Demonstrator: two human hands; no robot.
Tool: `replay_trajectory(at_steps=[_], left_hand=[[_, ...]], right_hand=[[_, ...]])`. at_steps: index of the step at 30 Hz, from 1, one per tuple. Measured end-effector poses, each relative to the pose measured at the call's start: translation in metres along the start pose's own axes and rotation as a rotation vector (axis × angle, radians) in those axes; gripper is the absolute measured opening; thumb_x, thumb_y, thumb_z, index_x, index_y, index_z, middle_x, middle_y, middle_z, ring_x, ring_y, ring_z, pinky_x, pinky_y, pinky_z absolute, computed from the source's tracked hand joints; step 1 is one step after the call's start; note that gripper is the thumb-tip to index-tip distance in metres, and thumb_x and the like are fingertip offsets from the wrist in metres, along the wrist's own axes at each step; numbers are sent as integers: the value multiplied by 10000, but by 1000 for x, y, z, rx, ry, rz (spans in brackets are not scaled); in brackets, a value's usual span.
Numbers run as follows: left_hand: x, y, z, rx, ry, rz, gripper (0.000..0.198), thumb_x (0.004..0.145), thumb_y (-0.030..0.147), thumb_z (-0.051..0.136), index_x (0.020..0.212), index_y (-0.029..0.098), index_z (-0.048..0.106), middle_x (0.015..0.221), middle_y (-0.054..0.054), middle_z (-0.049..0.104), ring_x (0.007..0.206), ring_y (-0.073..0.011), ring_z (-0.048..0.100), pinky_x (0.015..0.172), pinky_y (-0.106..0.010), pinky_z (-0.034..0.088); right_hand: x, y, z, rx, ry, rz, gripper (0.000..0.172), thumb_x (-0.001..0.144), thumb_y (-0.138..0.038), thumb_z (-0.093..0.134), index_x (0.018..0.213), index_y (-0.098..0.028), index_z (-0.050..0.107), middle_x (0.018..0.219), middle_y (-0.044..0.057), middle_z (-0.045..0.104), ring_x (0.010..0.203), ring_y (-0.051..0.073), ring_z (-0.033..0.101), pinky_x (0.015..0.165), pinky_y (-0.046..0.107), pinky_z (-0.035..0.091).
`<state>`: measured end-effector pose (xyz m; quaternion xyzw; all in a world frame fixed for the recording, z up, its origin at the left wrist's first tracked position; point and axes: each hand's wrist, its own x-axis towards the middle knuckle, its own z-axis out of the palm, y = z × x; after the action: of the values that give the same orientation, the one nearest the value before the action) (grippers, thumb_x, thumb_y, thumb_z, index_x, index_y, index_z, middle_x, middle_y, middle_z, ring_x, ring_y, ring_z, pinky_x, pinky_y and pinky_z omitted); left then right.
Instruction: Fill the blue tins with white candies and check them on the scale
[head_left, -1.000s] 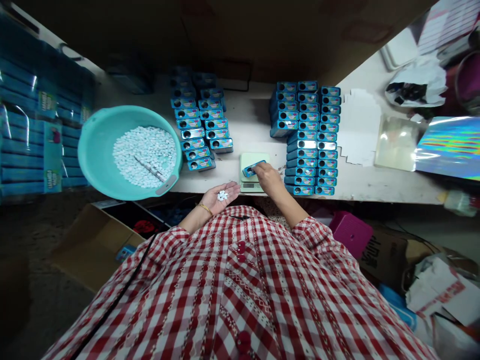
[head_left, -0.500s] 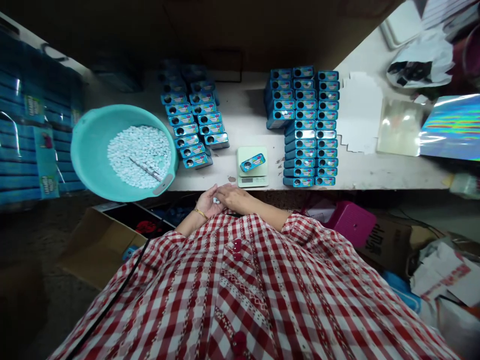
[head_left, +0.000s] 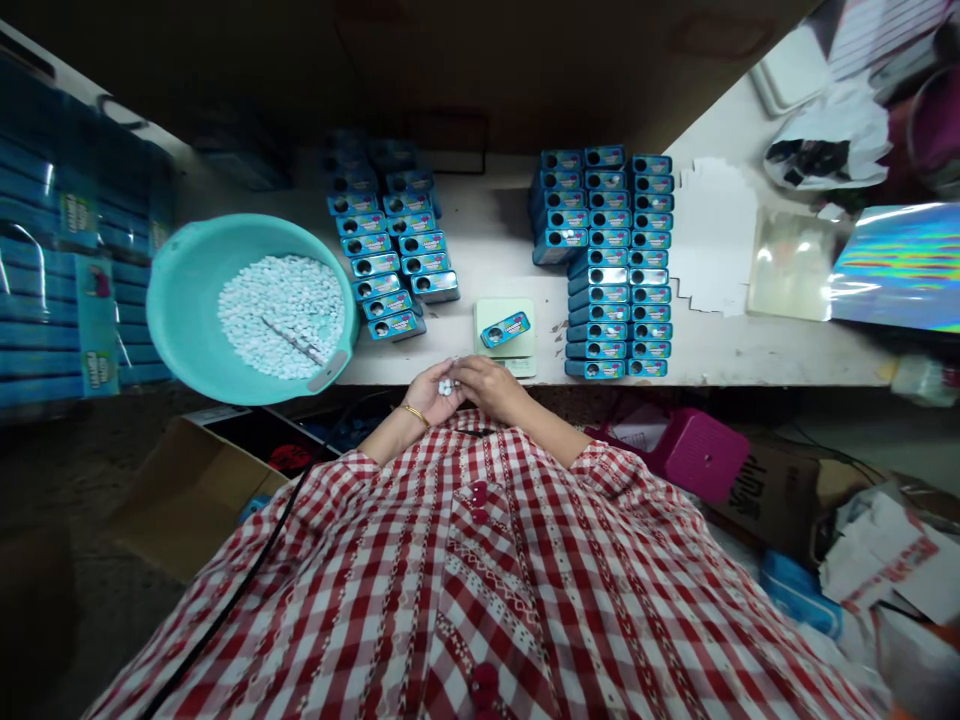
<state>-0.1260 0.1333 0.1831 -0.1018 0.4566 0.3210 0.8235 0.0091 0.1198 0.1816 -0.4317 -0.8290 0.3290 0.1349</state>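
Observation:
Palm up at the table's front edge, my left hand [head_left: 430, 394] cups a few white candies [head_left: 446, 386]. My right hand [head_left: 484, 387] lies against it from the right, its fingers bent over the candies; whether it pinches one is hidden. Just beyond the hands, a small blue tin [head_left: 505, 330] rests tilted on a pale scale [head_left: 484, 311], whose display my right hand partly covers. To the left stands a turquoise basin [head_left: 187, 330] holding many white candies [head_left: 262, 310] and a thin dark utensil [head_left: 291, 340].
Rows of blue tins [head_left: 376, 265] stand between basin and scale, and more tins [head_left: 609, 275] stand right of the scale. White card [head_left: 712, 235] and a shiny sheet [head_left: 900, 265] lie farther right. A pink stool [head_left: 705, 455] and an open carton [head_left: 187, 490] are below the table.
Both hands have moved slightly right and up toward the scale. More of the candies in my left palm now shows. The view has shifted slightly; the tin remains on the scale.

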Motion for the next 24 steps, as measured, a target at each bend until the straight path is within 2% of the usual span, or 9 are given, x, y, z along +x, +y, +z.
replay_trajectory(at_steps=[3, 6, 12, 16, 20, 22, 24], left_hand=[[3, 1, 10, 8, -16, -8, 255, 893, 145, 375, 868, 74, 619, 643, -40, 633, 562, -97, 593, 623, -215, 513], [5, 1, 16, 1, -22, -9, 251, 888, 127, 379, 839, 73, 619, 652, -53, 640, 608, -113, 615, 675, -234, 522], [10, -1, 28, 14, 0, 44, 237, 850, 57, 405, 871, 55, 640, 637, -57, 647, 616, -118, 625, 785, -262, 529], [13, 2, 29, 58, -13, 105, 240, 811, 16, 433, 915, 41, 649, 739, -99, 685, 726, -144, 664, 797, -259, 537], [12, 8, 22, 81, 61, 102, 271, 817, 42, 453, 1015, 36, 638, 756, -123, 689, 764, -165, 679, 741, -238, 557], [9, 11, 19, 72, 94, 104, 263, 820, 41, 452, 1007, 24, 635, 751, -131, 686, 749, -167, 682, 708, -226, 561], [5, 14, 15, 63, 113, 108, 252, 817, 36, 456, 993, 9, 634, 760, -142, 684, 746, -171, 683, 696, -220, 562]], right_hand=[[-2, 7, -12, 16, 61, -8, 242, 856, -130, 505, 1047, -169, 647, 1078, 103, 629, 1021, 190, 547, 899, 343, 450], [-3, 14, -20, 64, 141, 19, 234, 842, -108, 496, 987, -177, 666, 1001, 80, 654, 941, 174, 580, 867, 326, 463], [-3, 23, -30, 187, 257, 76, 237, 834, -98, 491, 958, -173, 678, 960, 71, 678, 929, 157, 604, 855, 293, 470], [-4, 33, -35, 129, 336, 136, 213, 872, -165, 485, 965, -176, 675, 946, 66, 679, 916, 157, 599, 861, 293, 464], [-2, 47, -35, -67, 294, 240, 245, 892, -204, 461, 1018, -164, 667, 979, 96, 659, 932, 188, 569, 876, 323, 448], [-1, 51, -34, -121, 262, 267, 266, 898, -211, 449, 1057, -164, 658, 1001, 108, 649, 941, 199, 559, 871, 331, 448], [-4, 53, -36, -122, 285, 276, 284, 907, -217, 428, 1073, -169, 653, 1008, 110, 645, 951, 201, 558, 873, 337, 449]])
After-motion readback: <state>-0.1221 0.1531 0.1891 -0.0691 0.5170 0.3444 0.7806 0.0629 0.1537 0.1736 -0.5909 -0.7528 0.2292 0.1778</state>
